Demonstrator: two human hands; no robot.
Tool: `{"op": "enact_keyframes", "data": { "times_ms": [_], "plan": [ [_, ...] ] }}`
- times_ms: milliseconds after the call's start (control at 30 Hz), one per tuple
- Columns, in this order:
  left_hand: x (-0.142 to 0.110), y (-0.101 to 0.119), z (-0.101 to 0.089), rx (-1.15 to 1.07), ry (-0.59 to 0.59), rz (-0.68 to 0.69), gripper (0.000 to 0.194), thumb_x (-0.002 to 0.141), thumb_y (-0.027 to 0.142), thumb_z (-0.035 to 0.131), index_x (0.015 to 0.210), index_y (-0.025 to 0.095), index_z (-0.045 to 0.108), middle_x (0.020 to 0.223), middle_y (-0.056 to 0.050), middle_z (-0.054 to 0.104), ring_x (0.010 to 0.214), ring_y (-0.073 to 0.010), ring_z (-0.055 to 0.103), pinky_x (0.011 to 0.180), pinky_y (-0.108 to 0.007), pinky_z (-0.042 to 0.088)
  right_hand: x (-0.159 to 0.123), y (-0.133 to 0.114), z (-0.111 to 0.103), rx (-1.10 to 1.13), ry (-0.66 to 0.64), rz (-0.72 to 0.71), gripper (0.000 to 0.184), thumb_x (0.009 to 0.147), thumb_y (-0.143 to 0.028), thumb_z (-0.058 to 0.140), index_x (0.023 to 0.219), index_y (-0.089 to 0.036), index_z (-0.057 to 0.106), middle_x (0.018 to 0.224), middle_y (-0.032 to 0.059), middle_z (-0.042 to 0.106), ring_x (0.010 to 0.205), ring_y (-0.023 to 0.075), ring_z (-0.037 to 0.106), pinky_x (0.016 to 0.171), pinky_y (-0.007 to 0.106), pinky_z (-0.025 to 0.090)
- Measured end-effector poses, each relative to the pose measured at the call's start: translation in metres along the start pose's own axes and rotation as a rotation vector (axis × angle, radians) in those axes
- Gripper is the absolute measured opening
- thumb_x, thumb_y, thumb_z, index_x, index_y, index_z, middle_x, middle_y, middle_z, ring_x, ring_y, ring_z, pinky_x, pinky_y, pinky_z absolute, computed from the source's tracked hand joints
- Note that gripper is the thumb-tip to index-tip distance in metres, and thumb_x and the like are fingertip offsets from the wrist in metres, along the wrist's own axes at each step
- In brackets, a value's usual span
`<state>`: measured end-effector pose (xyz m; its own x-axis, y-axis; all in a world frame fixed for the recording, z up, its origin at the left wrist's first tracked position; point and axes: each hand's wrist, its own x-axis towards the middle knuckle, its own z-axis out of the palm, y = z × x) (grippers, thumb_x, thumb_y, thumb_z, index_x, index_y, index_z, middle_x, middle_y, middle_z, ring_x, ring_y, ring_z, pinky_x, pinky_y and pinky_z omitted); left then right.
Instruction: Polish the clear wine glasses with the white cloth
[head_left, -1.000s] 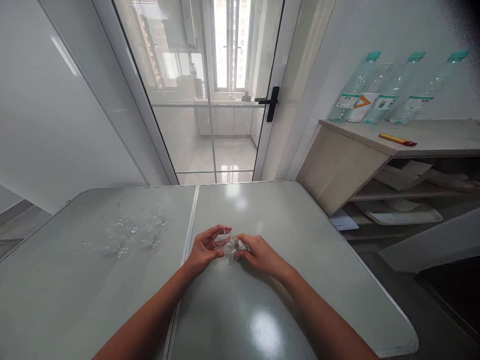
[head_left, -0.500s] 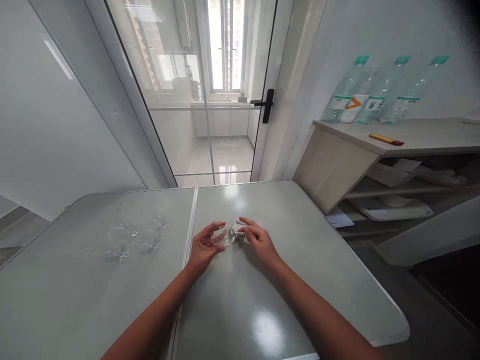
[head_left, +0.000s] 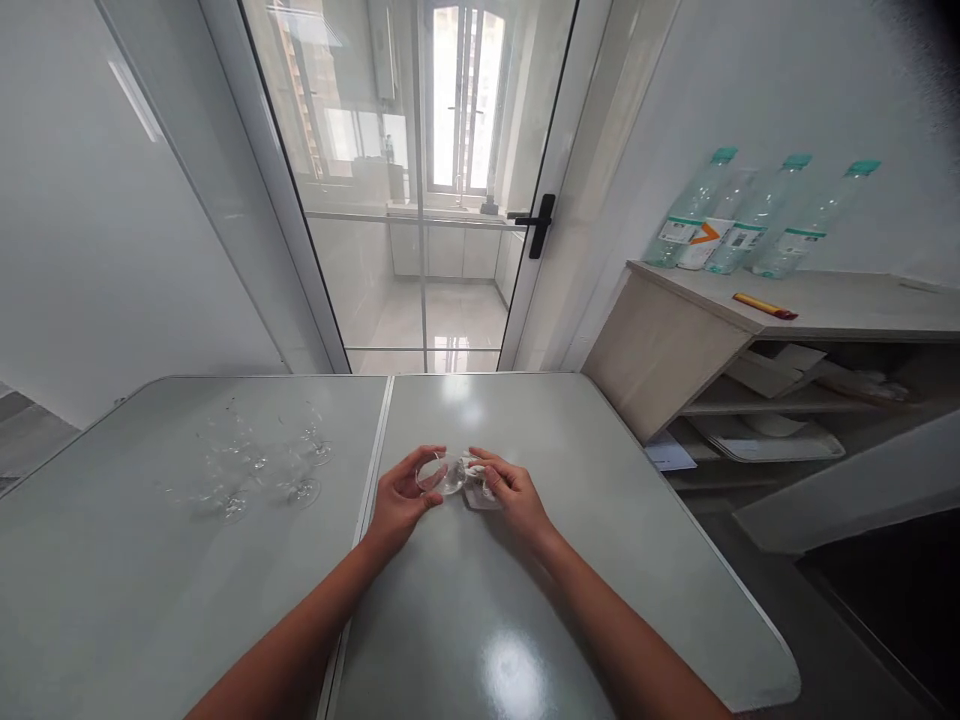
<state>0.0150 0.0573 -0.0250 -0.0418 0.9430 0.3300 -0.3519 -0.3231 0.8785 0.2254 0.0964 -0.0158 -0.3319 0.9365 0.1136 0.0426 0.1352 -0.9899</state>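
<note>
My left hand point(head_left: 403, 492) is closed around the bowl of a clear stemmed glass point(head_left: 451, 476), which lies tilted sideways above the table point(head_left: 435, 600). At the stem and foot end, my right hand point(head_left: 511, 488) pinches a white cloth or tissue point(head_left: 480, 494) against the glass. Part of the foot is hidden by the cloth and fingers. To the left, several clear stemmed glasses point(head_left: 304, 490) are grouped on the table, their outlines faint against its pale surface.
A seam point(head_left: 382, 430) runs down the table. Past the far edge is a glass door point(head_left: 442, 290) with a black handle point(head_left: 540, 226). At right, a wooden shelf unit point(head_left: 667, 340) bears several plastic bottles point(head_left: 795, 240) and a yellow-red stick-shaped packet point(head_left: 763, 305).
The view has shifted slightly. My right hand has moved a little on the glass's foot end, and more of the white cloth now hangs below the fingers. My left hand keeps its hold.
</note>
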Motion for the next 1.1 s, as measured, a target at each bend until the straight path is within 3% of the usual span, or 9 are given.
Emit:
{"op": "enact_keyframes", "data": {
  "times_ms": [133, 233, 367, 500, 600, 700, 900, 1000, 1100],
  "plan": [
    [0.005, -0.002, -0.006, -0.073, 0.143, -0.018, 0.067, 0.069, 0.039, 0.091, 0.130, 0.025, 0.067, 0.137, -0.012, 0.064, 0.135, -0.0333, 0.054, 0.109, -0.053, 0.050, -0.005, -0.019, -0.008, -0.123, -0.240, -0.214, 0.043, 0.095, -0.034, 0.059, 0.137, -0.026, 0.063, 0.157, 0.0095, 0.045, 0.145, 0.0279, 0.041, 0.119, 0.045, 0.032],
    [0.007, -0.006, -0.012, -0.138, 0.195, -0.067, 0.069, 0.070, 0.044, 0.090, 0.132, 0.025, 0.066, 0.140, -0.014, 0.063, 0.132, -0.0325, 0.057, 0.108, -0.053, 0.051, -0.008, -0.024, -0.012, -0.252, -0.293, -0.371, 0.048, 0.090, -0.017, 0.056, 0.138, -0.025, 0.058, 0.141, 0.0111, 0.058, 0.132, 0.0250, 0.052, 0.112, 0.041, 0.040],
    [0.010, -0.012, -0.017, -0.185, 0.178, -0.133, 0.071, 0.071, 0.054, 0.086, 0.131, 0.021, 0.066, 0.140, -0.016, 0.063, 0.133, -0.0324, 0.056, 0.108, -0.049, 0.051, -0.010, -0.019, -0.007, -0.256, -0.206, -0.329, 0.035, 0.088, -0.010, 0.047, 0.115, -0.023, 0.066, 0.107, 0.0065, 0.068, 0.097, 0.0202, 0.063, 0.090, 0.033, 0.049],
    [0.011, -0.015, -0.020, -0.235, 0.170, -0.169, 0.067, 0.074, 0.057, 0.083, 0.130, 0.024, 0.066, 0.141, -0.014, 0.062, 0.133, -0.0309, 0.057, 0.106, -0.046, 0.052, -0.008, -0.007, 0.005, -0.007, -0.062, -0.125, 0.016, 0.085, -0.030, 0.066, 0.098, -0.020, 0.065, 0.087, 0.0023, 0.065, 0.079, 0.0185, 0.059, 0.074, 0.029, 0.049],
    [0.011, -0.013, -0.018, -0.243, 0.163, -0.140, 0.069, 0.073, 0.057, 0.083, 0.132, 0.025, 0.065, 0.145, -0.014, 0.059, 0.137, -0.0309, 0.054, 0.108, -0.046, 0.051, -0.008, -0.002, 0.017, 0.262, 0.017, 0.088, 0.033, 0.078, -0.048, 0.075, 0.092, -0.020, 0.063, 0.082, 0.0019, 0.065, 0.072, 0.0180, 0.058, 0.066, 0.029, 0.049],
    [0.010, -0.007, -0.013, -0.197, 0.176, -0.096, 0.071, 0.071, 0.052, 0.087, 0.132, 0.024, 0.065, 0.147, -0.013, 0.057, 0.137, -0.0308, 0.053, 0.111, -0.045, 0.049, -0.009, -0.007, 0.021, 0.440, 0.041, 0.210, 0.039, 0.080, -0.054, 0.074, 0.099, -0.021, 0.065, 0.094, 0.0055, 0.070, 0.077, 0.0204, 0.064, 0.071, 0.034, 0.054],
    [0.007, 0.001, -0.006, -0.046, 0.143, -0.017, 0.070, 0.069, 0.041, 0.091, 0.132, 0.023, 0.065, 0.139, -0.012, 0.062, 0.132, -0.0301, 0.056, 0.110, -0.049, 0.050, -0.006, -0.020, 0.005, 0.417, -0.018, 0.151, 0.052, 0.093, -0.063, 0.053, 0.118, -0.020, 0.067, 0.110, 0.0106, 0.071, 0.095, 0.0264, 0.068, 0.082, 0.041, 0.056],
    [0.004, 0.002, -0.001, 0.004, 0.070, -0.019, 0.069, 0.068, 0.038, 0.092, 0.130, 0.022, 0.067, 0.135, -0.013, 0.063, 0.131, -0.0322, 0.056, 0.108, -0.051, 0.052, -0.006, -0.015, 0.003, 0.140, 0.106, 0.048, 0.045, 0.086, -0.051, 0.071, 0.118, -0.020, 0.067, 0.106, 0.0076, 0.072, 0.095, 0.0252, 0.068, 0.087, 0.040, 0.055],
    [0.000, 0.002, 0.004, 0.020, 0.044, -0.029, 0.066, 0.067, 0.033, 0.092, 0.128, 0.023, 0.068, 0.135, -0.013, 0.064, 0.133, -0.0337, 0.055, 0.107, -0.051, 0.053, -0.011, -0.011, 0.008, -0.062, 0.271, -0.058, 0.040, 0.089, -0.042, 0.070, 0.123, -0.022, 0.069, 0.116, 0.0088, 0.073, 0.102, 0.0263, 0.068, 0.094, 0.043, 0.054]
  ]
}}
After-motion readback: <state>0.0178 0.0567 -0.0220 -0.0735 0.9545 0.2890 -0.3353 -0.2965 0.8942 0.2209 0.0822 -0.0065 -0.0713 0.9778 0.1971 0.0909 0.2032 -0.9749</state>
